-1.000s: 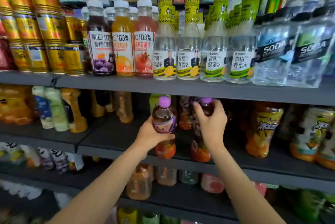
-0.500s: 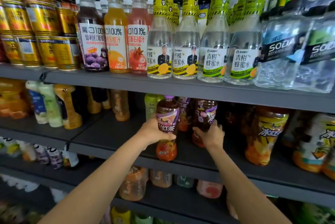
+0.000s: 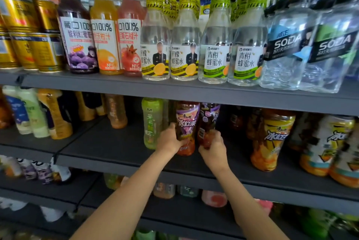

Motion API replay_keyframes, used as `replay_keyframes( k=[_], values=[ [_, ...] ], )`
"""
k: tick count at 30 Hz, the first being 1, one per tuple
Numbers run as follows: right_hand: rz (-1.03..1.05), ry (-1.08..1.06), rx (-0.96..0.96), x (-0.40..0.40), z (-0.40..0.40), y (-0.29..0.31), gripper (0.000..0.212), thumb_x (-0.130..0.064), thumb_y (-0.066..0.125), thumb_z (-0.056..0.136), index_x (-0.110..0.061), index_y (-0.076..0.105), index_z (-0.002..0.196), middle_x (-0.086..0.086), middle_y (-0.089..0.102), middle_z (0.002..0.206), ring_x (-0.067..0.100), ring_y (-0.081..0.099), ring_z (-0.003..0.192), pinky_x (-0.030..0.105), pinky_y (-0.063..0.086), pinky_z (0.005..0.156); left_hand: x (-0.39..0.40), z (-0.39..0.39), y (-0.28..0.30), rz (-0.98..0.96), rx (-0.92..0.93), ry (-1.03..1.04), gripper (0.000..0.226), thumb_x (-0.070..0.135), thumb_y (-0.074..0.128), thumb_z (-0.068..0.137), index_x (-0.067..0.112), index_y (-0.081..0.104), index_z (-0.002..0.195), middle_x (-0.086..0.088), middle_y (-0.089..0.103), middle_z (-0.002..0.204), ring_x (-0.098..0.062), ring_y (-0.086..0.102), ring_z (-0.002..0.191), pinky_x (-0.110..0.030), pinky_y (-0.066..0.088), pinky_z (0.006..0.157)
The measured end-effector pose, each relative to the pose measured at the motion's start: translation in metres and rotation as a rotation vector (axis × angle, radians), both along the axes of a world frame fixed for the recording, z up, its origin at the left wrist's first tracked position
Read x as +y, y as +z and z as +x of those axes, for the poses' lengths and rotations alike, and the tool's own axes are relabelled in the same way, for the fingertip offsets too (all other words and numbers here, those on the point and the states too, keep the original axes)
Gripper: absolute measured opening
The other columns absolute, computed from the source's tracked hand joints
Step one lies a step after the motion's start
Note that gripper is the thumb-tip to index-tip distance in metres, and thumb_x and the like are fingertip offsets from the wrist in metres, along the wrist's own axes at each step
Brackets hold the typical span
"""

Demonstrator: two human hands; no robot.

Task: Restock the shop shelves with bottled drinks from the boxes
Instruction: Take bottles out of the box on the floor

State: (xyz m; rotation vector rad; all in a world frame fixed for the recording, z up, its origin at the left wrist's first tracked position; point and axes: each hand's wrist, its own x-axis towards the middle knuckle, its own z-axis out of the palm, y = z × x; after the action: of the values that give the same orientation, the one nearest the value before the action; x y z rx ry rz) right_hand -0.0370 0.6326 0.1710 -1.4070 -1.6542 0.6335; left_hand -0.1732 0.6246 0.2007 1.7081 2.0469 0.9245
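Both arms reach into the middle shelf [image 3: 120, 148]. Left hand [image 3: 168, 139] grips the lower body of a purple-labelled iced tea bottle [image 3: 186, 123] — fingers curled round it, bottle upright, base on the shelf. Right hand [image 3: 213, 146] grips a second purple-labelled bottle [image 3: 207, 121] just beside the first, set slightly further back. A green tea bottle [image 3: 152, 123] stands immediately left of the pair; yellow-labelled iced tea bottles [image 3: 272, 138] stand well to the right

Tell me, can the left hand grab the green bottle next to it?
Probably yes. The green bottle stands just left of the left hand with bare shelf in front, but that hand is holding a purple-label bottle and must let go first.
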Motion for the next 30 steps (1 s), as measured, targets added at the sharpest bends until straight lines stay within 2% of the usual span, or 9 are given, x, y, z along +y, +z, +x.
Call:
replay_keyframes(
  k=[4,10,15,18,20,22,25,27,30],
  values=[
    [-0.006,0.089,-0.028,-0.002,0.003,-0.002,0.049,-0.001,0.061,0.082,-0.006,0.041,0.126,0.011,0.054,0.122,0.023,0.057,0.107,0.011,0.037,0.078,0.022,0.011,-0.008,0.04,-0.013,0.076,0.05,0.028,0.068,0.083,0.011,0.044,0.123,-0.008,0.058,0.124,-0.026,0.054,0.116,-0.035,0.044,0.09],
    [0.02,-0.051,0.009,-0.002,-0.003,-0.006,0.042,0.004,0.054,0.083,-0.001,0.044,0.124,0.015,0.049,0.12,0.027,0.05,0.11,0.01,0.029,0.076,0.026,0.006,-0.022,0.149,-0.069,0.062,0.048,0.018,0.067,0.083,0.012,0.043,0.124,-0.009,0.057,0.123,-0.025,0.056,0.113,-0.036,0.047,0.092],
    [0.275,-0.085,0.045,-0.03,-0.045,0.001,0.032,0.004,0.055,0.083,0.001,0.048,0.114,0.016,0.046,0.115,0.025,0.051,0.096,0.013,0.031,0.071,-0.044,-0.031,-0.032,0.427,-0.008,-0.087,0.047,0.004,0.055,0.086,0.015,0.043,0.13,0.005,0.051,0.123,-0.006,0.052,0.107,-0.016,0.04,0.09],
    [0.369,0.051,0.029,-0.056,-0.097,0.008,0.032,0.007,0.053,0.082,0.0,0.049,0.113,0.014,0.046,0.112,0.017,0.048,0.084,0.018,0.036,0.071,-0.104,-0.087,-0.048,0.465,-0.006,-0.002,0.038,0.005,0.052,0.089,0.014,0.047,0.126,0.01,0.051,0.109,-0.002,0.051,0.098,-0.012,0.039,0.081],
    [0.385,0.182,-0.003,-0.079,-0.142,0.009,0.033,0.006,0.053,0.082,-0.002,0.049,0.113,0.012,0.047,0.11,0.017,0.05,0.082,0.025,0.04,0.071,-0.145,-0.136,-0.067,0.399,-0.043,0.125,0.037,0.006,0.052,0.089,0.014,0.046,0.125,0.009,0.051,0.103,-0.003,0.051,0.093,-0.011,0.037,0.078],
    [0.368,0.356,-0.081,-0.106,-0.196,0.001,0.034,0.003,0.055,0.083,-0.004,0.048,0.116,0.012,0.049,0.111,0.021,0.054,0.086,0.031,0.043,0.075,-0.19,-0.192,-0.086,0.295,-0.044,0.26,0.037,0.009,0.053,0.089,0.015,0.044,0.124,0.007,0.051,0.1,-0.01,0.054,0.089,-0.019,0.041,0.075],
    [0.271,0.667,-0.321,-0.153,-0.286,-0.022,0.032,-0.006,0.056,0.086,-0.006,0.048,0.117,0.01,0.051,0.109,0.026,0.055,0.094,0.036,0.043,0.079,-0.267,-0.281,-0.118,-0.084,0.003,0.374,0.028,0.013,0.053,0.09,0.012,0.047,0.118,-0.003,0.054,0.101,-0.024,0.058,0.094,-0.03,0.043,0.072],
    [0.138,0.913,-0.554,-0.188,-0.349,-0.045,0.029,-0.014,0.055,0.089,-0.009,0.048,0.117,0.008,0.052,0.109,0.028,0.055,0.104,0.032,0.041,0.081,-0.331,-0.333,-0.146,-0.358,0.083,0.334,0.011,0.016,0.051,0.09,0.009,0.057,0.097,-0.009,0.06,0.093,-0.028,0.058,0.102,-0.033,0.043,0.081],
    [-0.01,1.158,-0.803,-0.251,-0.434,-0.085,0.032,-0.02,0.053,0.092,-0.01,0.047,0.122,0.007,0.05,0.124,0.025,0.048,0.119,0.032,0.041,0.093,-0.438,-0.4,-0.192,-0.588,0.145,0.338,0.028,0.02,0.047,0.091,0.005,0.059,0.112,-0.017,0.063,0.11,-0.034,0.058,0.107,-0.04,0.045,0.088]
  ],
)
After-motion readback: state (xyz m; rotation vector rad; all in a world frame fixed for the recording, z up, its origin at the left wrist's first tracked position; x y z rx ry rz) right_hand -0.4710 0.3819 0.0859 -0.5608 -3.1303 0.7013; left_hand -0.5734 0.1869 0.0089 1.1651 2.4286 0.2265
